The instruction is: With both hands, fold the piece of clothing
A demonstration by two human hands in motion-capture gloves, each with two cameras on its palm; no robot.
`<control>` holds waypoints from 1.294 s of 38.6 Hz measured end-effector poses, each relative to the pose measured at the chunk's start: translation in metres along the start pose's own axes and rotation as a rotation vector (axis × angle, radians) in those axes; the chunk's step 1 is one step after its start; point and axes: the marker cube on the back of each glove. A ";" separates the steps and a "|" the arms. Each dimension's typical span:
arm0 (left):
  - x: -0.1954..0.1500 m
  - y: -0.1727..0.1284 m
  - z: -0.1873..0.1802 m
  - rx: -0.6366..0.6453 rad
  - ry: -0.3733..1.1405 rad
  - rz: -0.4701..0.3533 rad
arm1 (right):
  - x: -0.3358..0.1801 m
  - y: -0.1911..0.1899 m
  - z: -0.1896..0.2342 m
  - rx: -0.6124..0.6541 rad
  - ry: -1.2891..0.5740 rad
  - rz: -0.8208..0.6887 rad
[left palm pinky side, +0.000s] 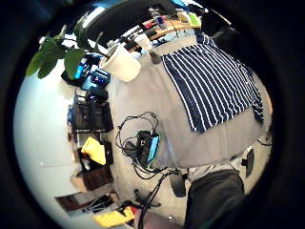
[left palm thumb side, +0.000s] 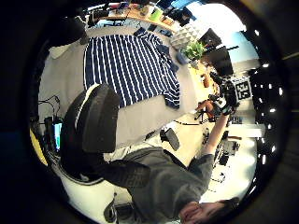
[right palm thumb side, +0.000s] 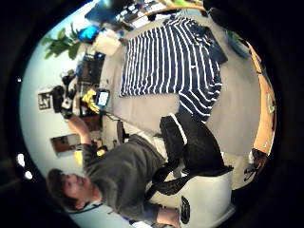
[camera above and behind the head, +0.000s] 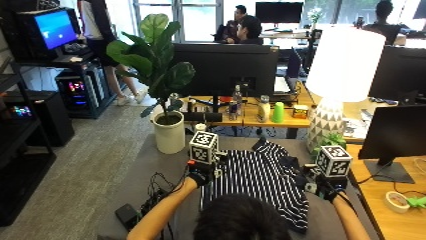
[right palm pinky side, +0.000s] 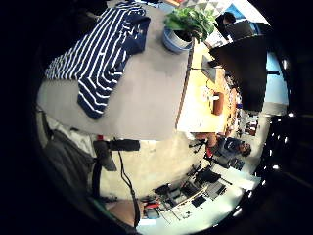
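- Potted plant (camera above and behind the head: pixel 166 131) in a white pot stands at the grey table's (camera above and behind the head: pixel 160 165) far left corner.
- Left hand (camera above and behind the head: pixel 200 176) raised above the shirt's left edge; fingers cannot be made out.
- Navy white-striped shirt (camera above and behind the head: pixel 256 177) lies spread flat on the table.
- Right hand (camera above and behind the head: pixel 327 187) raised over the shirt's right side; finger state unclear.

One striped shirt (camera above and behind the head: pixel 256 180) lies on one grey desk (camera above and behind the head: pixel 160 172); two potted plants (camera above and behind the head: pixel 163 75) (camera above and behind the head: pixel 331 141) and two gloved hands (camera above and behind the head: pixel 200 176) (camera above and behind the head: pixel 327 189) show.
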 end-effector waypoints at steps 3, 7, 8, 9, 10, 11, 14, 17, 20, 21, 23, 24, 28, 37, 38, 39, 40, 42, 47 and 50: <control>-0.002 -0.006 0.005 0.009 -0.008 0.011 | 0.002 -0.002 0.001 0.012 -0.009 -0.004; -0.003 -0.002 0.006 -0.002 -0.024 0.003 | 0.001 0.002 -0.002 0.014 -0.012 -0.007; -0.004 -0.001 0.007 -0.006 -0.025 0.001 | 0.000 0.003 -0.003 0.010 -0.011 -0.008; -0.005 -0.001 0.008 -0.012 -0.026 0.000 | 0.000 0.004 -0.003 0.006 -0.010 -0.009; -0.006 -0.001 0.010 -0.017 -0.027 -0.002 | 0.000 0.003 -0.004 0.000 -0.010 -0.009; -0.009 -0.002 0.013 -0.022 -0.029 -0.004 | 0.001 0.002 -0.003 -0.005 -0.011 -0.008; -0.015 -0.004 0.018 -0.037 -0.028 -0.014 | 0.005 -0.002 0.000 -0.021 -0.019 0.000; -0.016 0.001 0.020 -0.057 0.000 -0.010 | 0.009 -0.008 0.008 -0.050 -0.030 0.009; -0.016 -0.001 0.029 -0.078 0.024 0.011 | 0.014 -0.012 0.018 -0.092 -0.018 0.019; -0.015 -0.001 0.033 -0.085 0.027 0.016 | 0.014 -0.012 0.020 -0.103 -0.012 0.021; -0.014 -0.001 0.039 -0.103 0.030 0.023 | 0.014 -0.011 0.025 -0.122 0.000 0.023; -0.014 -0.001 0.043 -0.113 0.031 0.026 | 0.014 -0.012 0.028 -0.132 0.005 0.023; -0.009 -0.003 0.070 -0.159 0.047 0.047 | 0.019 -0.019 0.050 -0.179 0.016 0.025; 0.003 -0.019 0.173 -0.353 0.070 0.080 | 0.032 -0.043 0.144 -0.383 0.004 0.086; 0.004 -0.020 0.182 -0.365 0.064 0.073 | 0.034 -0.045 0.159 -0.416 0.011 0.101; 0.005 -0.018 0.187 -0.370 0.056 0.062 | 0.035 -0.048 0.172 -0.441 0.022 0.115; 0.007 -0.014 0.189 -0.371 0.050 0.051 | 0.036 -0.050 0.184 -0.459 0.036 0.126; 0.011 -0.004 0.187 -0.366 0.044 0.035 | 0.039 -0.056 0.205 -0.474 0.064 0.146; 0.019 0.003 0.195 -0.295 0.082 0.017 | 0.033 -0.064 0.232 -0.422 -0.011 0.135; 0.023 0.000 0.200 -0.200 0.118 0.036 | 0.023 -0.063 0.229 -0.352 -0.069 0.105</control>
